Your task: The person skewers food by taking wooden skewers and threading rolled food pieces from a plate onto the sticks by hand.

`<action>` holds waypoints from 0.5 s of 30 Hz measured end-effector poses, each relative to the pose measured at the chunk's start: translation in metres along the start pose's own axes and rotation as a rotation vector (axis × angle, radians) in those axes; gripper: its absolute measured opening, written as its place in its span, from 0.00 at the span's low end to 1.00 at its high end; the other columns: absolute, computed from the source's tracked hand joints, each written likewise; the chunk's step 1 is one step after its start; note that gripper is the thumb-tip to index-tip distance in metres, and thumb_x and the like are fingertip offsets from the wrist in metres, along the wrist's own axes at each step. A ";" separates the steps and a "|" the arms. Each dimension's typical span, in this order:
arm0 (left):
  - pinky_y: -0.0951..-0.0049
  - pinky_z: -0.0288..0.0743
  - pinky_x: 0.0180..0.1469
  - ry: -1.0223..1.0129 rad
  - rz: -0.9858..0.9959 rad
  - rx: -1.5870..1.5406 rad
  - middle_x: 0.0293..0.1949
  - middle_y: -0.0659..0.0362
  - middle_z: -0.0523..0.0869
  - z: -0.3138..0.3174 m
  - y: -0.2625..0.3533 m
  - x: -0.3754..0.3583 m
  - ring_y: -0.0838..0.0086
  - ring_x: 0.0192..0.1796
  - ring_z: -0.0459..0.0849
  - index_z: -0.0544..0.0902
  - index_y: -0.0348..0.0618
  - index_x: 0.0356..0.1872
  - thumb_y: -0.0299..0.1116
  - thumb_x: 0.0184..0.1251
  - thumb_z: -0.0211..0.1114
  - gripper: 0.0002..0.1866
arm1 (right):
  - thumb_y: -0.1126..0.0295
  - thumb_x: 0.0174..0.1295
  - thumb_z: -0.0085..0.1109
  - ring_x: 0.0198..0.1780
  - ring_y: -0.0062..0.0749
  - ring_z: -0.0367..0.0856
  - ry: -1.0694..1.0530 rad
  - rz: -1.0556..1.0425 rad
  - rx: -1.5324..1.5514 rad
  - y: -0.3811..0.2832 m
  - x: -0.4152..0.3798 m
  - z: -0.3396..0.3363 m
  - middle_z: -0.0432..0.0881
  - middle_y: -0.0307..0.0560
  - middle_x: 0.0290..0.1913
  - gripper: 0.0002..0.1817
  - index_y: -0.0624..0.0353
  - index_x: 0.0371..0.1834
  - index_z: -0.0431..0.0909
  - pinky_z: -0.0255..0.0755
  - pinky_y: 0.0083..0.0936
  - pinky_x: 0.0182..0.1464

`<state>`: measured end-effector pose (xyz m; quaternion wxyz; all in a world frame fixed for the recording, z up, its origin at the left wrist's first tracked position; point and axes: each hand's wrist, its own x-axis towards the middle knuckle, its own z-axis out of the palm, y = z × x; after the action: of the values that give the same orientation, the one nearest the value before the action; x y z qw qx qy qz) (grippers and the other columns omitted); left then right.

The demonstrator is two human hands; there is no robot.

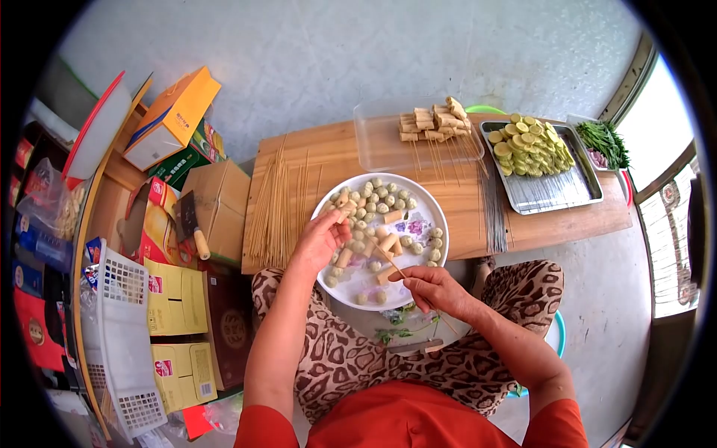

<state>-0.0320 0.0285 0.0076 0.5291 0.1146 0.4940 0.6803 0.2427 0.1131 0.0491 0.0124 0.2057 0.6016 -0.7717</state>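
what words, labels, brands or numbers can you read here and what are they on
None reads clearly enough to quote.
Orange box: characters too small.
Green box: lettering blurred.
Upper yellow box, lower yellow box: red labels too small.
Brown box: round emblem unreadable.

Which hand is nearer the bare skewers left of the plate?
Left: the left hand is over the plate, close to the skewers; the right hand is farther off, by the plate's near-right rim.
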 end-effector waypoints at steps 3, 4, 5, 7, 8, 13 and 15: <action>0.72 0.77 0.39 0.004 -0.003 0.005 0.32 0.60 0.81 0.000 0.000 0.000 0.75 0.33 0.79 0.79 0.39 0.38 0.36 0.68 0.61 0.09 | 0.67 0.73 0.44 0.15 0.12 0.63 -0.002 0.000 -0.010 0.000 0.001 0.000 0.66 0.31 0.13 0.16 0.58 0.58 0.75 0.57 0.14 0.20; 0.72 0.77 0.39 0.005 -0.003 0.005 0.32 0.60 0.81 0.001 0.000 0.000 0.75 0.33 0.79 0.79 0.39 0.38 0.36 0.68 0.61 0.09 | 0.67 0.73 0.44 0.15 0.12 0.63 -0.002 0.000 -0.010 0.000 0.001 0.000 0.66 0.31 0.13 0.16 0.58 0.58 0.75 0.57 0.14 0.20; 0.73 0.77 0.39 0.003 0.002 0.001 0.31 0.60 0.81 0.001 0.000 0.000 0.76 0.33 0.79 0.79 0.40 0.38 0.35 0.68 0.61 0.09 | 0.67 0.73 0.44 0.15 0.12 0.64 -0.001 0.003 -0.013 -0.001 0.001 0.000 0.66 0.31 0.13 0.16 0.58 0.58 0.75 0.58 0.14 0.20; 0.73 0.77 0.39 0.002 0.007 -0.003 0.31 0.60 0.81 0.000 0.000 0.001 0.76 0.33 0.79 0.79 0.40 0.38 0.35 0.68 0.61 0.09 | 0.67 0.73 0.44 0.15 0.12 0.64 -0.002 0.007 -0.017 -0.001 0.002 0.001 0.66 0.31 0.13 0.16 0.58 0.58 0.75 0.58 0.14 0.20; 0.73 0.77 0.39 0.003 0.007 -0.015 0.31 0.60 0.81 0.000 0.000 0.001 0.76 0.33 0.79 0.79 0.40 0.38 0.35 0.68 0.61 0.09 | 0.67 0.73 0.44 0.15 0.12 0.64 0.000 0.006 -0.026 -0.001 0.003 0.001 0.66 0.31 0.13 0.16 0.58 0.58 0.75 0.58 0.14 0.20; 0.73 0.77 0.39 0.015 0.009 -0.037 0.31 0.61 0.81 0.001 0.002 -0.002 0.76 0.33 0.79 0.79 0.41 0.39 0.35 0.67 0.62 0.08 | 0.67 0.73 0.43 0.15 0.13 0.64 -0.001 0.007 -0.035 -0.001 0.003 0.001 0.66 0.31 0.13 0.16 0.59 0.58 0.75 0.59 0.14 0.20; 0.73 0.77 0.39 -0.001 0.006 -0.043 0.31 0.61 0.81 0.001 0.002 -0.002 0.77 0.33 0.79 0.79 0.41 0.39 0.35 0.67 0.62 0.08 | 0.67 0.73 0.43 0.15 0.13 0.65 0.005 0.015 -0.036 0.000 0.003 0.001 0.67 0.31 0.14 0.16 0.59 0.58 0.75 0.59 0.15 0.20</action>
<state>-0.0319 0.0275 0.0106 0.5297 0.1049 0.4785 0.6924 0.2392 0.1127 0.0482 0.0204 0.2116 0.6141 -0.7601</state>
